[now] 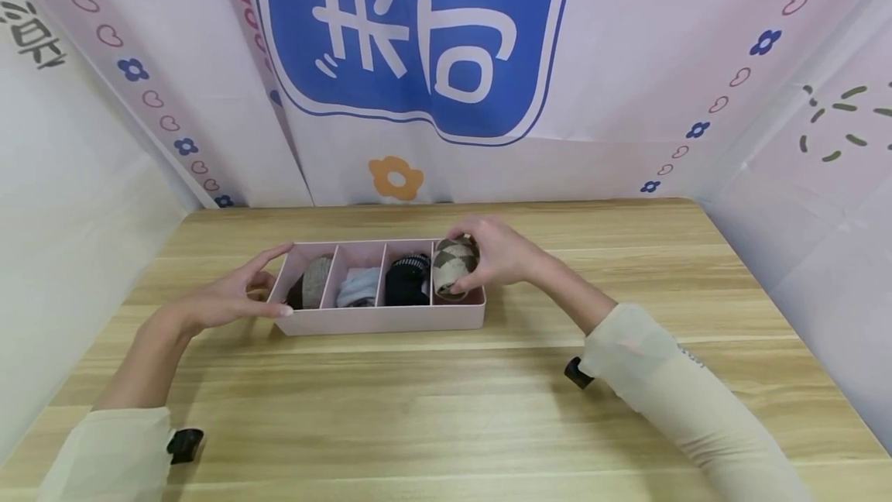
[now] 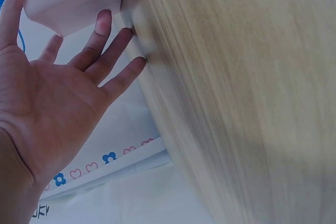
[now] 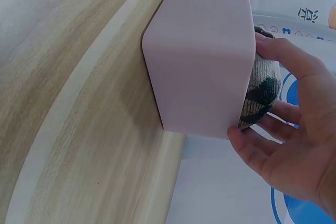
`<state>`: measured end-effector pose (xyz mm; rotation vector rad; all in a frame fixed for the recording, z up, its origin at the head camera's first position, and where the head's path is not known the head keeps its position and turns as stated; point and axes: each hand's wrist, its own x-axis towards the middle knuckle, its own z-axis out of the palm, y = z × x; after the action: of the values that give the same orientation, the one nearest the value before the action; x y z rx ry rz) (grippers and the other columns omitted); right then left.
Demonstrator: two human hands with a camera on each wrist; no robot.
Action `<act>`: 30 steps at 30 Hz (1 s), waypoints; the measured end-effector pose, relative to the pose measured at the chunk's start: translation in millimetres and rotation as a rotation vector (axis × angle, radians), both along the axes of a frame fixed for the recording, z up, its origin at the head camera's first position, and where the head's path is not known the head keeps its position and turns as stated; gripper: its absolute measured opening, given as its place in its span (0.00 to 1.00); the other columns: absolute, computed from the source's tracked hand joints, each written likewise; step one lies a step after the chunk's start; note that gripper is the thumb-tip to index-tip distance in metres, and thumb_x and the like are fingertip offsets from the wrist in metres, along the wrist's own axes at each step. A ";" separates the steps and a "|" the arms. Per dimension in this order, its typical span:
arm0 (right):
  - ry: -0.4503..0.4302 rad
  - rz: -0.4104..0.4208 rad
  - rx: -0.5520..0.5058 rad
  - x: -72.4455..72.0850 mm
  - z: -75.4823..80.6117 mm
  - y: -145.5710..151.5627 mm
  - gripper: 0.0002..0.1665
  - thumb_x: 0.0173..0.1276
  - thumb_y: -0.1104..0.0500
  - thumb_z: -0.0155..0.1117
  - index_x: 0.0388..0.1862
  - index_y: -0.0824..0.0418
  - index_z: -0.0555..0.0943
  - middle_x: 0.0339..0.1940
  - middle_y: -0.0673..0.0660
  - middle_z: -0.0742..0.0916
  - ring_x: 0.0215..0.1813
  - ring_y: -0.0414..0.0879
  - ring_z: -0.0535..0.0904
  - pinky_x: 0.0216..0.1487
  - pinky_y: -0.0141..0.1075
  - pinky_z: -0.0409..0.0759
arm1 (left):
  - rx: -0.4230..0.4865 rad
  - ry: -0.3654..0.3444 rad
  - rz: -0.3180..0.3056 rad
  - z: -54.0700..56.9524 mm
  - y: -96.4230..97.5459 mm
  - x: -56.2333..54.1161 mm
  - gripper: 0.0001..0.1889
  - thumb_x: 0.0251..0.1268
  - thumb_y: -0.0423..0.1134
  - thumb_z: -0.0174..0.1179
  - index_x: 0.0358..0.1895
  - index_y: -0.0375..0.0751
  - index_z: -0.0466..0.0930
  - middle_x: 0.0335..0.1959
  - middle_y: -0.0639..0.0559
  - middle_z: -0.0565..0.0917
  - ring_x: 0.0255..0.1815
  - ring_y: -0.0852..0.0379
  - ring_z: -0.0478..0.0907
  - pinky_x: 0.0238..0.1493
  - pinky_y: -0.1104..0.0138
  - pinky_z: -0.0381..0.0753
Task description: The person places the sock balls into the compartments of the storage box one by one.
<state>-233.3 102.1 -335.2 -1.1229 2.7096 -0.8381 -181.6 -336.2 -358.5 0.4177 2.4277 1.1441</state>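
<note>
A pink box [image 1: 390, 321] with four side-by-side compartments stands on the wooden table. At its left end my left hand [image 1: 226, 297] holds it, thumb at the front corner and forefinger at the back corner. The left wrist view shows that hand's other fingers [image 2: 107, 56] spread beside the end wall. With thumb and fingers, my right hand [image 1: 503, 254] grips a beige-and-brown patterned rolled sock [image 1: 454, 266] in the rightmost compartment; its upper part stands above the rim. Further left lie a black rolled sock [image 1: 407, 285], a pale grey one [image 1: 358, 289] and a brown-grey one [image 1: 316, 281].
The wooden table [image 1: 418, 417] reaches back to a printed cloth wall [image 1: 606, 161]. White cloth panels close off the left and right sides. Dark wrist devices [image 1: 185, 446] sit at both sleeves.
</note>
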 end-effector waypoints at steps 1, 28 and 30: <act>0.004 0.003 -0.003 0.1 -0.5 0.0 0.44 0.47 0.51 0.87 0.60 0.69 0.81 0.54 0.61 0.85 0.53 0.52 0.80 0.55 0.44 0.80 | 0.001 -0.001 0.000 0.0 0.1 0.1 0.56 0.67 0.40 0.69 0.86 0.48 0.34 0.60 0.32 0.77 0.66 0.32 0.72 0.62 0.36 0.71; 0.010 0.023 0.104 -1.7 -20.5 -4.1 0.42 0.49 0.53 0.86 0.62 0.67 0.81 0.58 0.60 0.85 0.58 0.53 0.81 0.61 0.46 0.79 | -0.011 0.001 0.007 0.5 0.6 -0.8 0.56 0.67 0.41 0.69 0.86 0.49 0.34 0.59 0.32 0.77 0.66 0.31 0.72 0.62 0.35 0.70; 0.008 0.035 0.095 -1.4 -21.0 -2.9 0.43 0.50 0.52 0.86 0.63 0.67 0.81 0.58 0.60 0.85 0.58 0.52 0.81 0.61 0.45 0.78 | -0.016 -0.001 0.009 0.1 0.3 -0.4 0.56 0.67 0.41 0.69 0.86 0.50 0.34 0.60 0.32 0.77 0.67 0.30 0.71 0.62 0.34 0.70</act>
<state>-234.8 99.2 -356.2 -1.1523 2.6966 -0.6941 -182.0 -335.9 -358.4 0.4015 2.4382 1.1281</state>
